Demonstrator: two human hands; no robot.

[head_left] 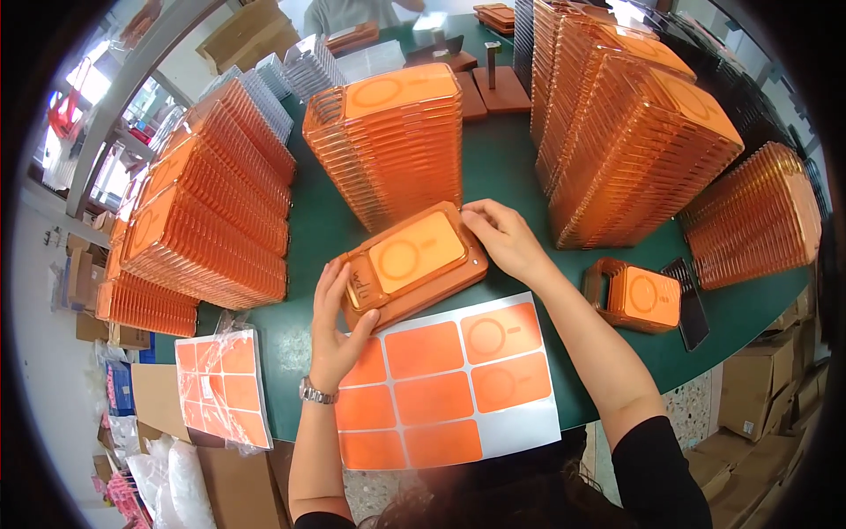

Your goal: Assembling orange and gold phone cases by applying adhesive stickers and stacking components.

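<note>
In front of me, a translucent orange phone case lies on a brown block-like holder. An orange sticker with a ring and a short bar covers most of its back. My left hand, wearing a metal watch, curves round the case's left end, thumb on the near side and fingers on the far side. At the far right corner, the fingers of my right hand are bent together against the case's edge; their tips are partly hidden. Just below lies a white sheet of orange stickers, its lower right spot bare white.
Tall stacks of orange cases stand behind the holder, at left and at right. Beside my right forearm lie a smaller case pile and a dark phone-like slab. A plastic-wrapped sticker pack sits at left.
</note>
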